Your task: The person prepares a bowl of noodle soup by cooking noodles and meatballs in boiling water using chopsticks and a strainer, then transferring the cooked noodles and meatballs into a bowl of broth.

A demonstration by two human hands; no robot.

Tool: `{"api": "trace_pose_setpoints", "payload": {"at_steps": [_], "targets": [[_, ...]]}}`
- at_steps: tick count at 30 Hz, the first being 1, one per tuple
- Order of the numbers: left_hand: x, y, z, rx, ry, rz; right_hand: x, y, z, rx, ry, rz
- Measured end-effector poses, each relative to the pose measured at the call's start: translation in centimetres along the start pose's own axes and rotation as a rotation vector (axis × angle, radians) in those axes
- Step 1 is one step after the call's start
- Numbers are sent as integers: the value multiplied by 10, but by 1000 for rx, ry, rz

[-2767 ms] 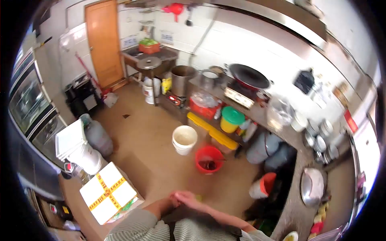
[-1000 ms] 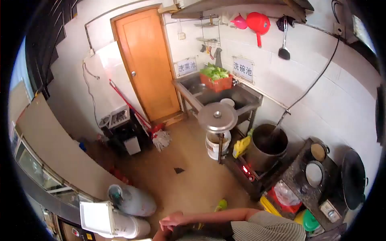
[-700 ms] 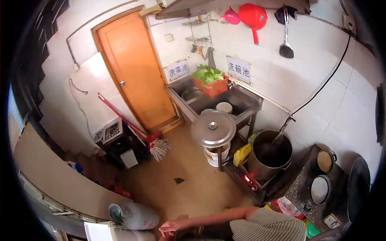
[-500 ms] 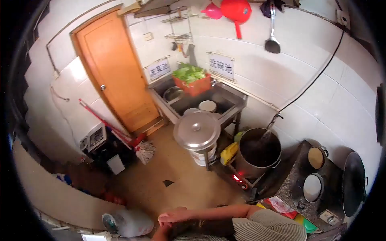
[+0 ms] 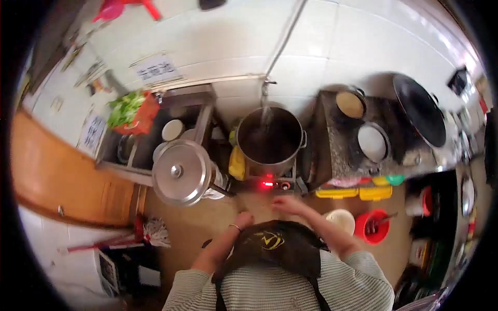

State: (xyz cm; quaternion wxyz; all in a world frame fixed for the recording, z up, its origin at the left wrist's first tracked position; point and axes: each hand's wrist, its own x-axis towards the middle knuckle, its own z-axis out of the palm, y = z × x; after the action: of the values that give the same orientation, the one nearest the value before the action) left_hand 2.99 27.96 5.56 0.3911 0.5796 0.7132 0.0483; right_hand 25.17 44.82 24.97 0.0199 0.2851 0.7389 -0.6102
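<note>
My left hand (image 5: 244,219) is held in front of the apron, small and closed, with nothing visible in it. To its right, my right hand (image 5: 289,205) points inward with fingers loosely stretched and no object showing in them. Both hands are apart from each other and in front of a burner with a lit red display (image 5: 268,184). On that burner stands a large metal pot (image 5: 271,165) with dark contents. A tap (image 5: 266,85) above it sends water into the pot. Across my chest is a black apron (image 5: 259,259) with a yellow emblem.
Left of the pot, a metal lid (image 5: 181,172) covers a tall container beside the sink (image 5: 209,101). An orange basket (image 5: 148,116) holds leafy greens. At right, a stove counter (image 5: 324,135) carries two pots and a wok (image 5: 420,111). A red bucket (image 5: 372,233) stands on the floor.
My view has turned right and down, facing the pot and burner. My hands, earlier close together low in the picture, are now apart in front of the burner.
</note>
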Motion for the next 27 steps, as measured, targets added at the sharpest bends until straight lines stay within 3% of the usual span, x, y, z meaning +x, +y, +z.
{"api": "trace_pose_setpoints", "payload": {"at_steps": [1,2,3,4,6,7,8,9,13,14,17,19,21,22,24,25,26,27], "targets": [[-2,-10,-4,19,-44,27,-17,31,-14,134,137,155],[1,-16,-18,-116,-111,-58,-45,75,-24,74,278,209],[-13,-12,-39,-76,-144,38,-77,114,-18,260,467,408],[-27,-8,-59,-39,-173,134,-115,165,3,385,640,498],[-27,-65,-47,-37,-237,201,-190,256,44,646,1057,592],[-21,-85,-42,-36,-278,239,-226,230,67,997,1303,643],[-25,-75,-66,-37,-284,255,-265,285,112,1010,1304,608],[-28,-71,-85,-32,-303,251,-286,264,144,1278,1412,649],[-23,-67,-138,-33,-389,272,-274,259,285,1281,1572,815],[-19,-61,-150,-38,-402,281,-259,248,306,1209,1479,837],[-5,-35,-171,-68,-426,342,-171,128,320,935,1390,1064],[12,-52,-150,-123,-389,497,-130,125,346,702,1264,982],[-1,-19,-173,-211,-459,401,-113,159,361,218,918,988],[-9,1,-190,-304,-506,298,-107,143,354,225,921,994],[-20,20,-215,-353,-463,325,-95,116,326,459,1083,1014],[-22,23,-223,-407,-412,349,-102,149,333,93,1103,735],[-20,15,-227,-388,-296,384,-98,126,309,961,1231,912],[-30,20,-249,-513,-232,391,-103,138,309,820,1219,713]]}}
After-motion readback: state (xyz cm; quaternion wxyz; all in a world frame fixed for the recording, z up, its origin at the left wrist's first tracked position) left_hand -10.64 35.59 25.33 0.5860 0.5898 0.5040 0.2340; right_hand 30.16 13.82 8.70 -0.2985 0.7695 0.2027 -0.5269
